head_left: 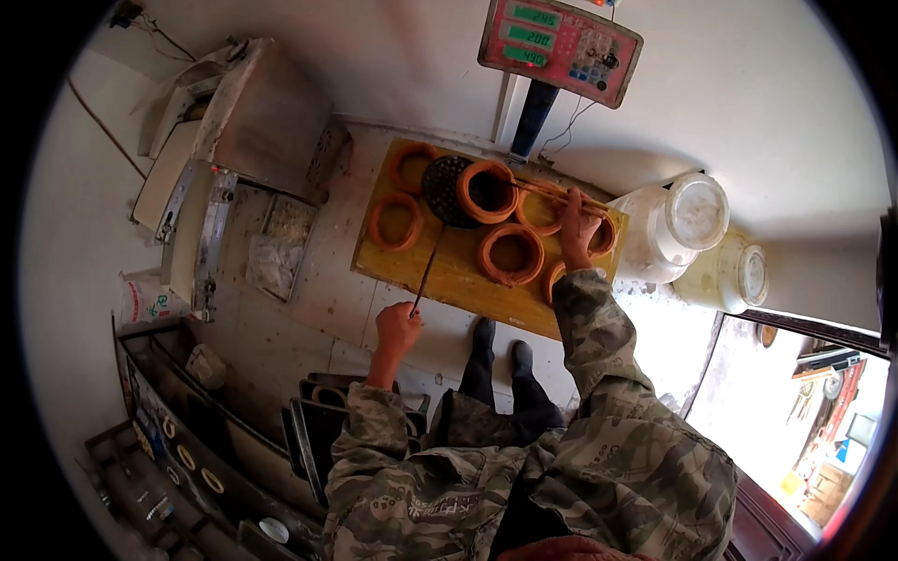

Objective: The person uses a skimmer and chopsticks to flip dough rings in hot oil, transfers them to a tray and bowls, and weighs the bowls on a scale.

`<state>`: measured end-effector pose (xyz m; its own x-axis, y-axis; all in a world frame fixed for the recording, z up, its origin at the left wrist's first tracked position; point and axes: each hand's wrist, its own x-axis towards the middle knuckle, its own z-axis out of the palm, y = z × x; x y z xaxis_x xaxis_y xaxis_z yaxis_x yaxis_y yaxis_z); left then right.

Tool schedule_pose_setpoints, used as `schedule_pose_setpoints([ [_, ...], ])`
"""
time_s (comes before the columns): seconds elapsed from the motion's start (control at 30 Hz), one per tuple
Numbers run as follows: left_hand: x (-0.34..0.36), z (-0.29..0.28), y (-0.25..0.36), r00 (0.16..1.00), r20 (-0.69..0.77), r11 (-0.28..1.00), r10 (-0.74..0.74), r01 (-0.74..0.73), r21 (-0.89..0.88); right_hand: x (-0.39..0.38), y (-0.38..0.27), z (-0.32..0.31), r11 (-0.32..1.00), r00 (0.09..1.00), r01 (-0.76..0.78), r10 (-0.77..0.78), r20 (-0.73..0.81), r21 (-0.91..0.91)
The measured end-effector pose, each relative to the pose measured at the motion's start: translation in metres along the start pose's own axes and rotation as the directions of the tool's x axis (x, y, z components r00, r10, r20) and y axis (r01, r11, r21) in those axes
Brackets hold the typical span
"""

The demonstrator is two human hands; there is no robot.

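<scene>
The left hand (398, 325) grips the thin handle of a dark perforated skimmer (438, 198); the right hand (580, 229) is closed around long sticks (538, 190). An orange-brown ring (486, 218) overlaps the skimmer's right side over the tabletop (460, 271), the sticks reaching its right rim (probably bracing it sideways while the skimmer supports it from below). Other rings crowd nearby. Bare wood runs along the near edge; white drums (645, 229) confine the right end.
</scene>
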<state>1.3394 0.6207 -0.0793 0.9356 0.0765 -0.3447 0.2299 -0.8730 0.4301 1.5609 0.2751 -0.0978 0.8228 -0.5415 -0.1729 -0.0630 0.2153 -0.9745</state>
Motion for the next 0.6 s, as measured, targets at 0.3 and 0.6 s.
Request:
schedule_pose_setpoints([
  [0.3, -0.018, 0.006, -0.020, 0.994, -0.095, 0.989, -0.057, 0.070, 0.134, -0.028, -0.022, 0.009, 1.000, 0.999, 0.028, -0.028, 0.039, 0.012],
  [0.6, -0.049, 0.008, 0.006, 0.949, -0.300, 0.990, -0.094, 0.120, 0.072, -0.061, -0.051, -0.012, 0.986, 0.979, 0.114, -0.091, 0.182, -0.118],
])
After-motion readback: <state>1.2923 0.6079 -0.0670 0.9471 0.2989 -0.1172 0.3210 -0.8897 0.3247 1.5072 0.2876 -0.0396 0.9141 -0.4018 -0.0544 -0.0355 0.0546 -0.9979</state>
